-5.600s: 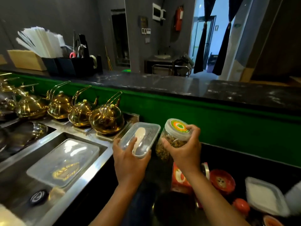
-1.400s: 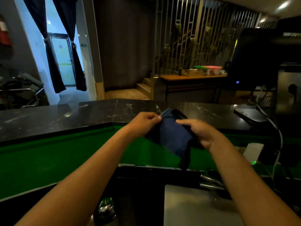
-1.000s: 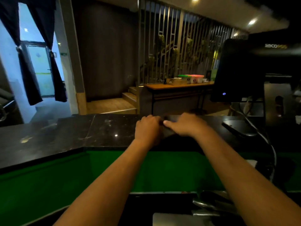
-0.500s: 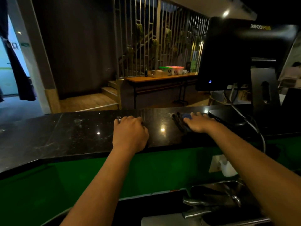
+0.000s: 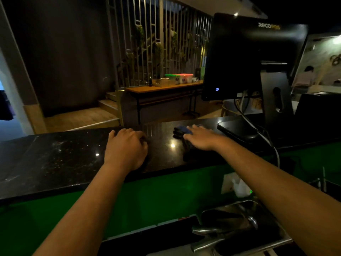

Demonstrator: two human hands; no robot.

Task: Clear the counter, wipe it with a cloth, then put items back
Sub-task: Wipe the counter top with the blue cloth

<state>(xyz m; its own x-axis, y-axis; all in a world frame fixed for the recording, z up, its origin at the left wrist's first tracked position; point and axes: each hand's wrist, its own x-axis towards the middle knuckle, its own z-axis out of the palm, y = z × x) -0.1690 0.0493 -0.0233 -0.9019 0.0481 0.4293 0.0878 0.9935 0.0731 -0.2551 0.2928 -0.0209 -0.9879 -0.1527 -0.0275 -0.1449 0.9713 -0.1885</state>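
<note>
On the counter: a dark stone top, bare where the hands worked.
Right hand: lay flat, fingers spread, pressing the blue cloth down, likely to wipe.
Left hand: rested loosely curled, holding nothing I could see, probably bracing.
Monitor: stood just right of the cloth.

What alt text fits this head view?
The right hand presses flat on a dark blue cloth on the black counter, beside a monitor. The left hand rests on the counter, apart from the cloth.
</note>
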